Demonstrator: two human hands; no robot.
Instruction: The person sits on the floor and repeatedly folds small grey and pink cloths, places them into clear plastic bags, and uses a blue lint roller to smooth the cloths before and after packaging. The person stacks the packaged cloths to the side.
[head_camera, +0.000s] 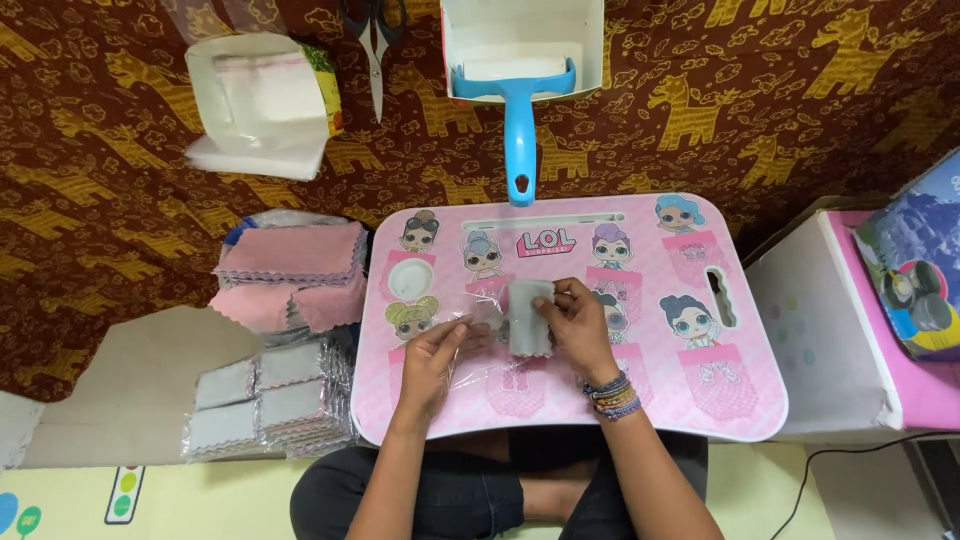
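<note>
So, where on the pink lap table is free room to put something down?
The pink lap table is bare on its right side, right of the right hand, around the slot near that edge. The near-left corner below the left hand is partly free. The middle is crowded by both hands, the grey cloth and the clear plastic bag.

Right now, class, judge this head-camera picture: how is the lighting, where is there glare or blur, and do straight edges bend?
Head view: light is even and soft, shadows faint; glare glints on the clear plastic sleeve under the left hand; the right hand holding the grey cloth is sharp; the pink lap table edges bow slightly, showing wide-lens distortion.
</note>
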